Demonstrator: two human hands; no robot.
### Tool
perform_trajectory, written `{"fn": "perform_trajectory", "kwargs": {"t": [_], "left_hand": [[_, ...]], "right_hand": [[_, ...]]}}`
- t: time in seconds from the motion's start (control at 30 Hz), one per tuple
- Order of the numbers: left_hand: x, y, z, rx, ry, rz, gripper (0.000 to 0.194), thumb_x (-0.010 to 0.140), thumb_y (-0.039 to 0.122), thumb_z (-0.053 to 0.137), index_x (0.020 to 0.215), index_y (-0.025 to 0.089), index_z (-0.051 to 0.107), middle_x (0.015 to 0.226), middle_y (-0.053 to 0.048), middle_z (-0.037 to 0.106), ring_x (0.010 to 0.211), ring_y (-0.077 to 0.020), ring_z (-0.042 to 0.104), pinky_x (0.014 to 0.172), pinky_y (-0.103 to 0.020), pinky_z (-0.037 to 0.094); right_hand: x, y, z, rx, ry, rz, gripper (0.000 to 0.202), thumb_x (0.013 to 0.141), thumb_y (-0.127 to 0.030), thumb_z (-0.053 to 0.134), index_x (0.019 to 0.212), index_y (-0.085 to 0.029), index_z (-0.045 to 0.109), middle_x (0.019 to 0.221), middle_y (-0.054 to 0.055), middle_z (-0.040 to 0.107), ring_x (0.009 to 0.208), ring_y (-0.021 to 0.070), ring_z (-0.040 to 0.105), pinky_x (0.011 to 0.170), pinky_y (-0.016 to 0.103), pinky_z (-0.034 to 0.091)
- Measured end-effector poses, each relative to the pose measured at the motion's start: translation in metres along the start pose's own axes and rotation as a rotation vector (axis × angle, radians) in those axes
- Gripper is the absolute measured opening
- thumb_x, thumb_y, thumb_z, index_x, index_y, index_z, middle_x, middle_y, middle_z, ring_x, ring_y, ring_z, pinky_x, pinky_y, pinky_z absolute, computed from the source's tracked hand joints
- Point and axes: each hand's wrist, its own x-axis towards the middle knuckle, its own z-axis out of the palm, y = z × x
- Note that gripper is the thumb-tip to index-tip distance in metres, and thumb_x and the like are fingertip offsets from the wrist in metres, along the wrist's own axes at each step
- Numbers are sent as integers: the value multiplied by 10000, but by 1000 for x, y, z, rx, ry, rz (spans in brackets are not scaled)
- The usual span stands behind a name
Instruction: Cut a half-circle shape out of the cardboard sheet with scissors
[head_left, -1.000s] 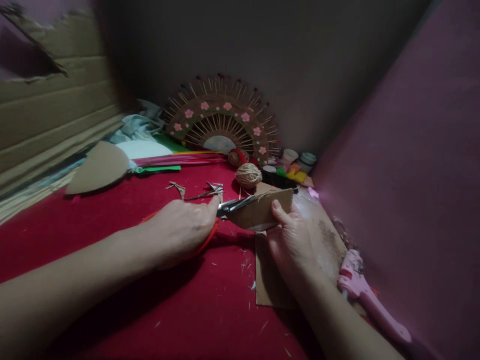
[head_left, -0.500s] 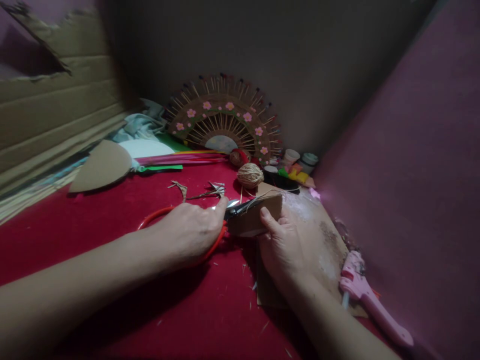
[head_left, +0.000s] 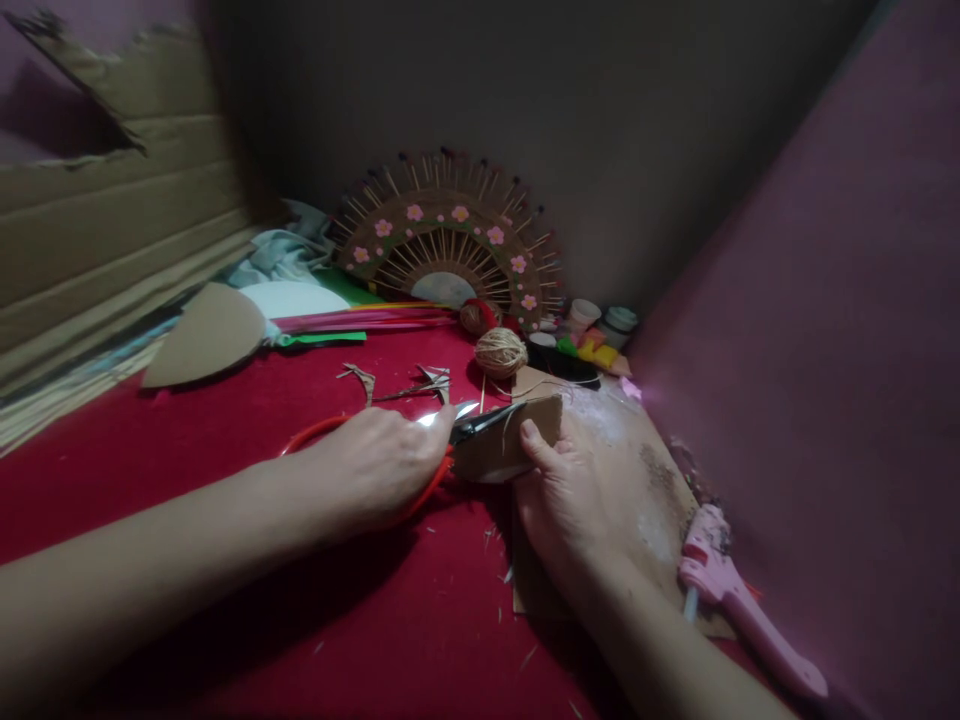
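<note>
Red-handled scissors [head_left: 466,428] are gripped in my left hand [head_left: 390,460], their blades parted and pointing right at the upper edge of a small brown cardboard piece [head_left: 487,452]. My right hand [head_left: 559,475] pinches that piece, with the thumb on its near face and the other fingers hidden behind it. A thin pale strand hangs at the cardboard near the blade tips. Just beyond the blades lies a ball of twine [head_left: 501,352]. Cardboard scraps [head_left: 361,382] rest on the red cloth [head_left: 247,620] past my left hand.
A decorated stick fan [head_left: 431,205] stands at the back. Left of it lie a cardboard semicircle [head_left: 210,340] and coloured strips [head_left: 375,318]. On the right are a stained cardboard sheet [head_left: 630,470], a pink glue gun [head_left: 739,595] and small pots [head_left: 581,318].
The cardboard piece has tilted and dropped slightly, and the loose strand now hangs across its face. The raised finger of my left hand has drawn in a little. Both hands keep their holds.
</note>
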Motion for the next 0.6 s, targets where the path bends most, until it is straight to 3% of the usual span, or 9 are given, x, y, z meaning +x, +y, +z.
{"fn": "perform_trajectory", "kwargs": {"t": [0.3, 0.6], "left_hand": [[6, 1, 2, 3, 59, -3, 589, 825, 67, 382, 1407, 2, 316, 862, -160, 732, 727, -282, 700, 518, -315, 432], [5, 2, 3, 42, 83, -52, 540, 831, 80, 397, 1369, 30, 400, 676, -119, 708, 600, -249, 683, 496, -289, 410]], "right_hand": [[-2, 1, 0, 7, -41, 17, 211, 738, -177, 674, 947, -192, 652, 804, 11, 747, 775, 191, 710, 798, 375, 567], [0, 3, 1, 51, -23, 27, 219, 718, -168, 683, 933, -200, 654, 814, 5, 753, 795, 194, 710, 791, 364, 570]]}}
